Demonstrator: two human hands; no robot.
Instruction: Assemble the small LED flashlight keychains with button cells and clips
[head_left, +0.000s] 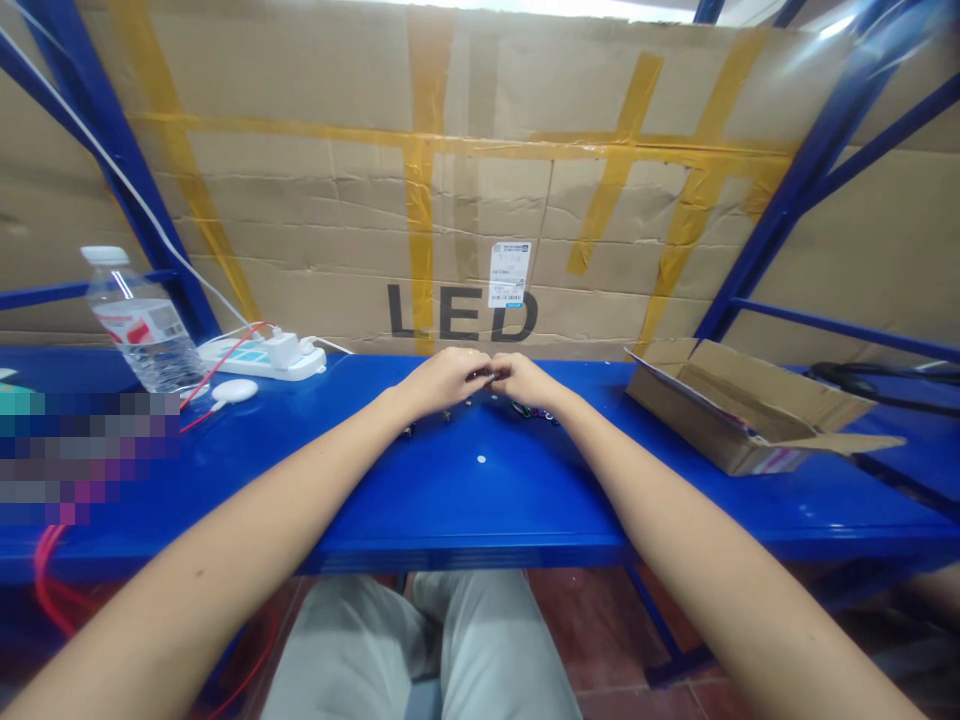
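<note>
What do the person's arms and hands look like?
The left arm and right arm are bare, with no sleeves showing, and narrow toward the wrists. The left hand and right hand wear no gloves. Rings are too small to tell.

"How's the light?"
"Bright, from above, with glare on the blue frame (787,215), soft shadow under the hands (450,378)."
"And clarity?"
"Slightly soft; the worktop (480,505) is pixelated at its left end."

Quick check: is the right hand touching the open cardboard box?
Apart: the head view plainly shows blue tabletop between the right hand and the cardboard box to its right.
</note>
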